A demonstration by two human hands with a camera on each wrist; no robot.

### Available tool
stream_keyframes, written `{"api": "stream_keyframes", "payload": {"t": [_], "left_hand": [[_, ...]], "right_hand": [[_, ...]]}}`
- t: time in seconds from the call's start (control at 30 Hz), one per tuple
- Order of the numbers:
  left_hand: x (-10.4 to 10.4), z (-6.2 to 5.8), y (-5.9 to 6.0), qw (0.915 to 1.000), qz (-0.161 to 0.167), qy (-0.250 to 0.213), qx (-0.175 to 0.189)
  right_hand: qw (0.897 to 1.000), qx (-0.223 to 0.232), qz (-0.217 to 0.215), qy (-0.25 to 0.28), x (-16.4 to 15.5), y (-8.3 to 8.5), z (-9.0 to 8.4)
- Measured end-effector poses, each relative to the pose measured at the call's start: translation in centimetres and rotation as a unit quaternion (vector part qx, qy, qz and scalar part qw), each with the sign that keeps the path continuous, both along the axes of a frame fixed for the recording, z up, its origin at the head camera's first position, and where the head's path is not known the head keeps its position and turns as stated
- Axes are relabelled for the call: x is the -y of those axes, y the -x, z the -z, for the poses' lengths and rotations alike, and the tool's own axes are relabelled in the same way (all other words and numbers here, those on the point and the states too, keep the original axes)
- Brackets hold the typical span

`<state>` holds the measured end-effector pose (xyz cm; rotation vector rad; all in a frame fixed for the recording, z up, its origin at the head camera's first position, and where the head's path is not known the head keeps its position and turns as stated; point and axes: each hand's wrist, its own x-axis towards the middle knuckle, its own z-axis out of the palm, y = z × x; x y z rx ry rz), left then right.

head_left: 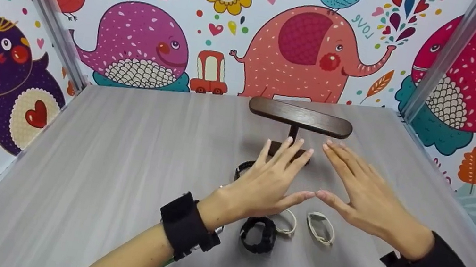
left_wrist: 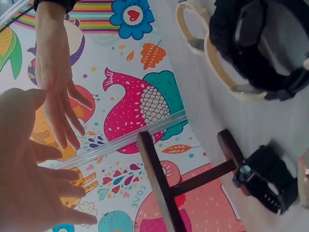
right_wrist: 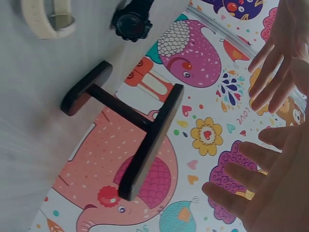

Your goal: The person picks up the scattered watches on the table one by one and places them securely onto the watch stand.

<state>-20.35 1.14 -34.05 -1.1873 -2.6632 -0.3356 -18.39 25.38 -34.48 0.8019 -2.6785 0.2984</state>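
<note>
My left hand and right hand hover over the table with fingers extended, holding nothing. In the head view the two thumb tips almost meet; whether they touch I cannot tell. Beyond the fingertips stands a dark wooden T-shaped watch stand, its bar bare. Below the left hand lies a black watch, beside a cream-strapped watch. A second pale watch rests below the right thumb. Another black watch lies near the stand's base, largely hidden by the left hand in the head view.
The grey wood-grain table is bounded by walls with printed cartoon animals. Metal posts stand at the back corners. A pinkish object is cut off at the left wrist view's right edge.
</note>
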Motion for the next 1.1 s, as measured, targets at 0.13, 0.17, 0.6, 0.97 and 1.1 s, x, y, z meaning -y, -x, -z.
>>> {"api": "stream_keyframes", "payload": {"t": [0.13, 0.17, 0.6, 0.97, 1.1], "left_hand": [[-0.4, 0.9, 0.1, 0.9998, 0.004, 0.014, 0.014], [-0.5, 1.1, 0.1, 0.9997, 0.006, 0.015, 0.018], [-2.2, 2.9, 0.2, 0.9941, 0.001, 0.097, 0.05], [-3.8, 4.3, 0.7, 0.9867, -0.01, 0.147, 0.068], [-4.5, 5.0, 0.9, 0.9837, -0.01, 0.163, 0.075]], "right_hand": [[1.0, 0.024, 0.014, 0.0, -0.6, -0.4, 0.9], [1.0, 0.026, 0.016, 0.0, -0.8, -0.5, 1.0], [1.0, 0.025, -0.003, -0.018, -2.1, -0.7, 2.9], [0.999, 0.013, -0.026, -0.038, -3.7, -0.6, 5.0], [0.998, 0.006, -0.028, -0.058, -4.3, -0.8, 5.7]]}}
